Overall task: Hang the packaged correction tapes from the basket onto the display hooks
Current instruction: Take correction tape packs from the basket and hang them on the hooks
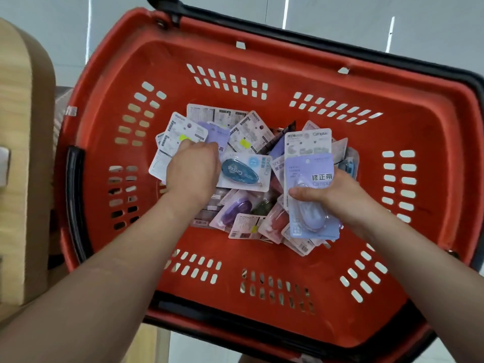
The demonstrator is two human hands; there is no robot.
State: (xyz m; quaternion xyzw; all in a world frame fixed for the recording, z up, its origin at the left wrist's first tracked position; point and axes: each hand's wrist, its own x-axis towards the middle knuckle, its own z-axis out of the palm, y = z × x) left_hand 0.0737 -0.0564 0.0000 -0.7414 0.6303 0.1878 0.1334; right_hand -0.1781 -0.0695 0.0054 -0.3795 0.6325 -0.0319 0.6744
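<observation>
The right hand (340, 197) has a closed grip on a small stack of lilac packets (311, 166). Its thumb lies across the clear bubble of the front one, and the fingers wrap round behind, out of sight. The stack is held with its hanging holes at the far end. I judge this keeps the cards lined up, ready to slide onto a hook together. The wrist bends inward and the forearm comes in from the near right, over the basket's rim.

The left hand (193, 171) sits knuckles-up on the left part of the pile of packets (246, 137), fingers curled down onto white card backs. The fingertips are hidden, so I cannot tell whether this grip has closed on anything. It looks like a search for more packets to add to the stack. Its forearm reaches in from the near left with a straight wrist.

A blue packet (243, 171) lies face up just right of that hand, between the two hands. The loose packets are heaped in the middle of the red basket (262, 56), some face up, some face down. A black handle (76, 200) lies folded along the basket's left rim. A wooden stand (21, 153) is beside the basket on the left, with grey floor (340, 17) beyond. No hooks are in view, so this reads as the gathering step.
</observation>
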